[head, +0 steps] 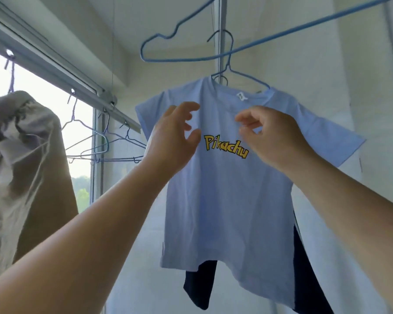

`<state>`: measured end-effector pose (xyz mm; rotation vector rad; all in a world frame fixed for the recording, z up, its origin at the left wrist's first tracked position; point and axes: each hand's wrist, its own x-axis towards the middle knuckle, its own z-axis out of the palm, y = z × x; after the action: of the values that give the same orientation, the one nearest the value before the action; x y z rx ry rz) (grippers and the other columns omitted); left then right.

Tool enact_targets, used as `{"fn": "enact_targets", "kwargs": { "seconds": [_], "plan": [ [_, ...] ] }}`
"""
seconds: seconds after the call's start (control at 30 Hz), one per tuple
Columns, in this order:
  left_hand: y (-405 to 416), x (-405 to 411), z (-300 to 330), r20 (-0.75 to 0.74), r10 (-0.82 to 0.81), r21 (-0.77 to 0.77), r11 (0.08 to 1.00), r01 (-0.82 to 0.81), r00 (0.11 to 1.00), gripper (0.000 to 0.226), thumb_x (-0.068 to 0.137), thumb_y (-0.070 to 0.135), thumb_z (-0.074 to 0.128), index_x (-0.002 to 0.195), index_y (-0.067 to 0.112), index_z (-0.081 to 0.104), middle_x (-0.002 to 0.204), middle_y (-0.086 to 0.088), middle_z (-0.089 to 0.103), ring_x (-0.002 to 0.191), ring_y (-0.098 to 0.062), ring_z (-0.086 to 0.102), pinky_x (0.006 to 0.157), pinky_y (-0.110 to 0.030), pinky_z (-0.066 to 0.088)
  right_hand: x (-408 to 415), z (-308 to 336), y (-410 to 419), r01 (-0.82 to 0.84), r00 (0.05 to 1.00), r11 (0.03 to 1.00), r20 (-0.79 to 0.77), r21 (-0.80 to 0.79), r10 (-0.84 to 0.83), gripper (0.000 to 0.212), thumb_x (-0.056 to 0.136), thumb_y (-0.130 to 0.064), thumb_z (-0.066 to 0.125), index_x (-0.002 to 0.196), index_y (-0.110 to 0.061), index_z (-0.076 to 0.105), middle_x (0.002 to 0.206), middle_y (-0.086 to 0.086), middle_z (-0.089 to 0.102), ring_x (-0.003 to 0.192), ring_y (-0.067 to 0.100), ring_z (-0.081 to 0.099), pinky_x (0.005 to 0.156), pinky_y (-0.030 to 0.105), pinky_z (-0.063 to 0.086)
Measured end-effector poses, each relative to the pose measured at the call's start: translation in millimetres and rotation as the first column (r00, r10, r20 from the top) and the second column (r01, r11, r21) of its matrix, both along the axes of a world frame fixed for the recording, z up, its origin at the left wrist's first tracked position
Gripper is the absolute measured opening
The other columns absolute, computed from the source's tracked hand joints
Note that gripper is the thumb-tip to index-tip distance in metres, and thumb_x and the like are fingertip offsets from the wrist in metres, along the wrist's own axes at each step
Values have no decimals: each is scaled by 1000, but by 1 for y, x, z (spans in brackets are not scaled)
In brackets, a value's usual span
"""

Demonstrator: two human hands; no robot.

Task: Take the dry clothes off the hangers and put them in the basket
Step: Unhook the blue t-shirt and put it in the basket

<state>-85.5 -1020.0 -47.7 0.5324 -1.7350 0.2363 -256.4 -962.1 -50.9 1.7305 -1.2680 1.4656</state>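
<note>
Presently, nothing is held in either grip. The left hand [175,134] is raised in front of the light blue T-shirt [227,189], its fingers spread and loosely curved just before the chest fabric, left of the yellow lettering [226,147]. The right hand [272,134] is lifted beside it, right of centre, with thumb and fingers bent and drawn near each other below the collar; whether cloth is pinched between them cannot be told. The T-shirt is hung on a blue wire hanger [236,71], whose hook is caught over an upright metal pole [222,23] far behind. A dark garment [202,284] is partly seen behind the shirt's lower hem. Above, nearer the camera, an empty blue hanger [168,41] is suspended. At the left, a beige garment [21,166] is hung near the window [43,94], and several bare wire hangers [100,146] are hooked along the rail [114,109] between it and the T-shirt.
</note>
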Motion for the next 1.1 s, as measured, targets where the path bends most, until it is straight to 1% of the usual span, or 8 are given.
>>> {"fn": "enact_targets", "kwargs": {
  "seconds": [0.13,0.27,0.37,0.6,0.7,0.8,0.93,1.1],
  "plan": [
    [-13,-12,28,55,122,-86,989,-117,991,42,88,15,56,129,21,48,128,-3,47,114,-20,50,91,-33,42,-3,32,-18,178,977,982,-106,-59,-183,26,91,-14,51,115,-16,61,119,4,58,110,21,54,93,37,44],
    [-27,-26,62,102,282,-198,945,-259,954,48,89,20,55,134,24,41,138,-2,38,128,-21,35,103,-36,31,-5,69,-35,370,903,921,-185,-123,-387,29,92,-14,48,119,-18,57,125,7,51,117,27,44,93,36,35],
    [-40,-37,88,107,356,-214,920,-328,929,53,89,25,55,138,26,36,142,-2,35,131,-22,33,107,-38,26,-5,94,-48,430,866,889,-206,-157,-455,37,90,-10,48,125,-20,51,131,7,46,120,27,41,94,36,33],
    [-69,-70,137,109,426,13,903,-430,898,57,90,40,50,141,28,28,140,-5,38,131,-27,35,107,-50,24,-8,137,-77,413,869,907,-265,-81,-419,49,93,-22,46,140,-24,33,138,10,41,126,32,40,100,41,31],
    [-75,-78,142,63,481,-24,877,-480,874,50,89,36,53,136,30,37,133,-7,39,127,-27,34,100,-47,28,-13,147,-87,351,891,936,-297,-29,-344,49,92,-24,46,139,-31,33,132,11,48,122,32,44,96,40,34],
    [-80,-72,146,14,464,-47,885,-462,886,37,89,18,49,125,21,50,125,-10,44,120,-30,43,96,-44,36,-20,151,-93,337,885,939,-318,-64,-339,48,94,-15,41,135,-38,38,126,12,48,116,32,48,87,36,38],
    [-86,-58,147,20,468,-103,880,-464,884,29,90,8,44,114,9,60,120,-14,56,112,-31,50,76,-26,33,-24,159,-101,331,879,938,-329,-99,-345,43,91,-7,39,127,-31,43,117,13,51,100,33,53,80,36,40],
    [-85,-40,146,-20,519,-130,846,-516,855,37,85,-2,40,112,6,64,119,-18,58,109,-35,53,84,-32,42,-27,161,-102,313,884,946,-338,-87,-323,44,87,-1,46,124,-23,42,97,10,52,88,30,51,72,34,40]
  ]
}}
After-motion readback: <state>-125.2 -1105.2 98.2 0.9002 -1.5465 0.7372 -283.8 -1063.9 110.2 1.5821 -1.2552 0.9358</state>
